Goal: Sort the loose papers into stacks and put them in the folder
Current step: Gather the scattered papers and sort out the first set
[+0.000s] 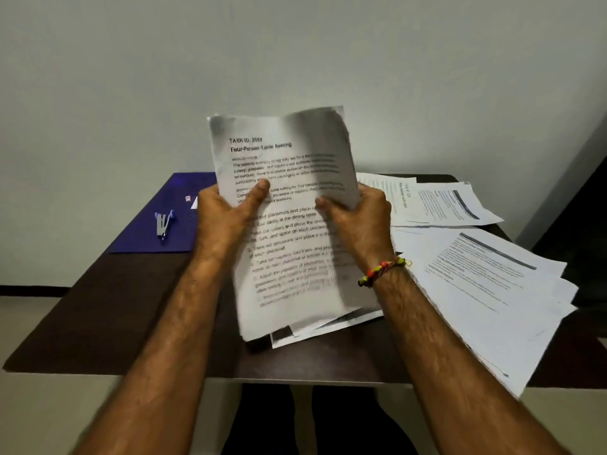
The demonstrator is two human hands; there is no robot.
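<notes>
Left hand (226, 211), right hand (358, 215) both gripping paper bundle (289, 224); bottom sheets uneven; loose grip, they could slide out.

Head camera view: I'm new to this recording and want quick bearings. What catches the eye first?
A sheaf of printed papers held upright at centre, the left hand and right hand each with a grip on one side edge. Loose papers sprawl over the right of the dark table. At far left lies a blue folder with a stapler on it.
</notes>
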